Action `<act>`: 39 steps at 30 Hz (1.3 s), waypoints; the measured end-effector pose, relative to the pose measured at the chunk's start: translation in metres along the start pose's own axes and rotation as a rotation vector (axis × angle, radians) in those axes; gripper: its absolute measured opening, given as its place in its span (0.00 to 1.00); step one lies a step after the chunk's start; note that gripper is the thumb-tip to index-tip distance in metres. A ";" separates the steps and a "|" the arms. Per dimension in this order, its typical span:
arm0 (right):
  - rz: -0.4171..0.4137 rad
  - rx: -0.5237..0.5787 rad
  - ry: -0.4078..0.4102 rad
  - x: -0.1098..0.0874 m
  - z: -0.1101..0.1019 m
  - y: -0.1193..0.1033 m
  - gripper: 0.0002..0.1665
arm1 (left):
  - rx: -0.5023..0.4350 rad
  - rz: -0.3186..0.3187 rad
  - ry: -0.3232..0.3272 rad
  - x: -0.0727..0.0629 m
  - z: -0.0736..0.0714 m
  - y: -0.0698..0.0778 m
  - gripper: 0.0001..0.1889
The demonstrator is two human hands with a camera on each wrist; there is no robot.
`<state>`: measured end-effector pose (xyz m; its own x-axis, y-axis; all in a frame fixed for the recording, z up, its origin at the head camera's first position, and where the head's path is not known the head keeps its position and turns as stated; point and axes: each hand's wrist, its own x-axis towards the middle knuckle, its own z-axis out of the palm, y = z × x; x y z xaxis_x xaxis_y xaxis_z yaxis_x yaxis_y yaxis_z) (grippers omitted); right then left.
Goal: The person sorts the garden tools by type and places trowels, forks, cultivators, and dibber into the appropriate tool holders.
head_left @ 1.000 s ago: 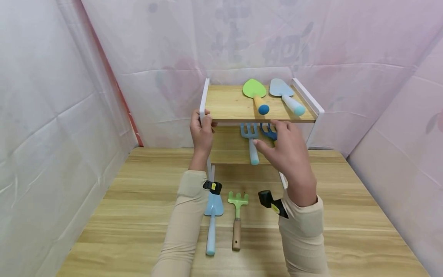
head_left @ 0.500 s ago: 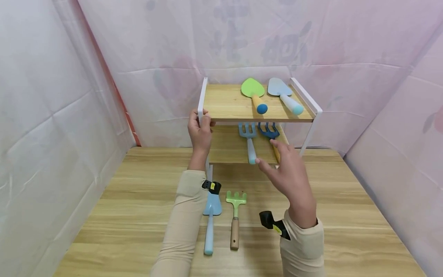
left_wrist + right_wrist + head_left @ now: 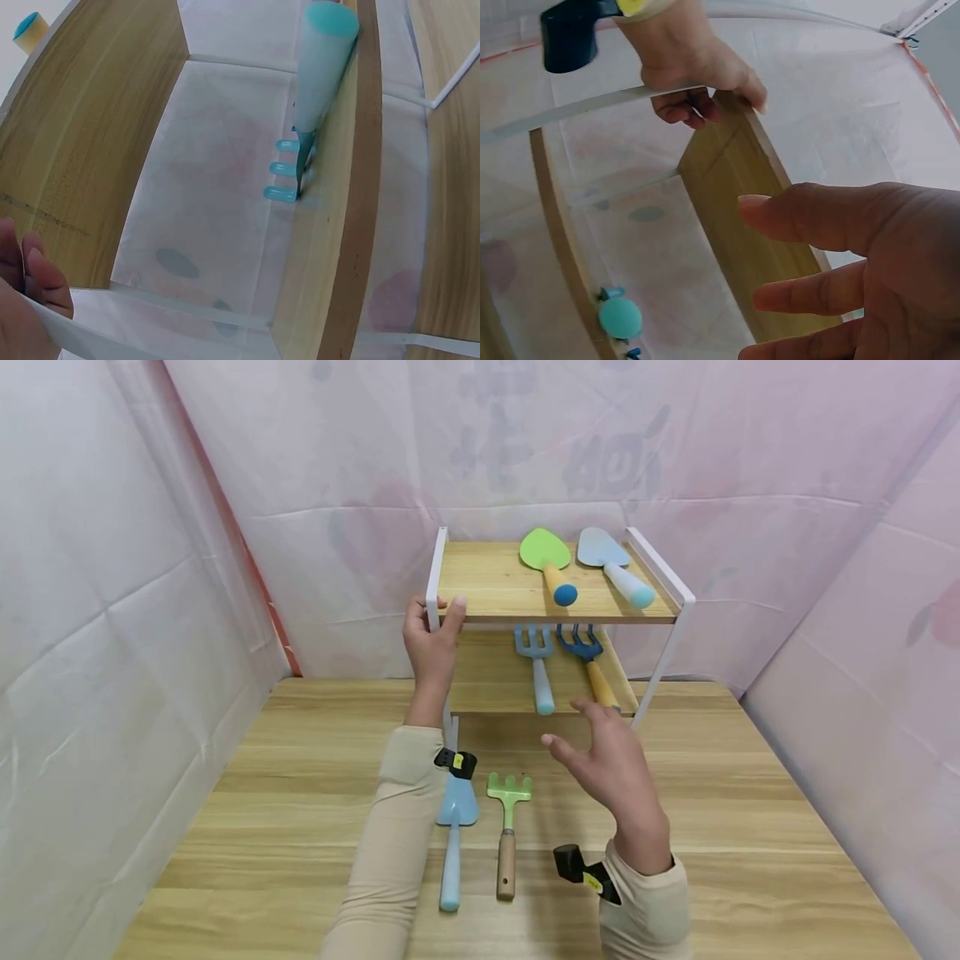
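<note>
My left hand (image 3: 429, 647) grips the left front corner of a two-board shelf rack (image 3: 480, 583), its thumb on the upper board's edge. Held in the air before the lower board, my right hand (image 3: 613, 768) has spread fingers and nothing in them. Just behind it lies a dark blue hand rake (image 3: 581, 647) with a yellow handle. A light blue hand fork (image 3: 534, 647) is to its left on the same board. On the upper board are a green trowel (image 3: 545, 550) with a yellow handle and a pale blue trowel (image 3: 600, 547).
On the wooden table (image 3: 300, 827) in front of the rack lie a light blue spade (image 3: 452, 860), partly behind the left wrist's camera, and a green rake (image 3: 508, 802) with a wooden handle. White printed cloth (image 3: 337, 443) hangs behind and at both sides.
My right hand has drawn down and back from the rack, uncovering the dark blue rake and its yellow handle. The left hand stays on the corner, its thumb shifted up onto the board's edge.
</note>
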<state>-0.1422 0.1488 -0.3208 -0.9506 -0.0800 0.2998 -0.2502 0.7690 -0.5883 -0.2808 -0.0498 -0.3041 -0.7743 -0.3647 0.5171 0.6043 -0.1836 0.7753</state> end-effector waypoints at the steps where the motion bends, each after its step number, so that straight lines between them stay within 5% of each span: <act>1: -0.006 0.002 0.004 -0.001 0.002 0.001 0.36 | 0.006 -0.002 0.007 0.000 0.001 0.000 0.12; 21: -0.004 -0.017 -0.109 -0.026 0.048 0.022 0.33 | 0.031 -0.012 0.068 0.002 0.007 0.008 0.09; 31: 0.059 -0.167 -0.315 -0.037 0.061 0.021 0.34 | -0.004 -0.034 0.055 0.002 0.006 0.009 0.10; 39: 0.033 -0.192 -0.402 -0.043 0.067 0.024 0.32 | -0.022 -0.030 0.031 -0.008 0.011 0.035 0.09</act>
<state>-0.1196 0.1283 -0.3984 -0.9628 -0.2646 -0.0546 -0.2163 0.8761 -0.4309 -0.2553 -0.0434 -0.2777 -0.7859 -0.3872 0.4821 0.5854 -0.2147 0.7818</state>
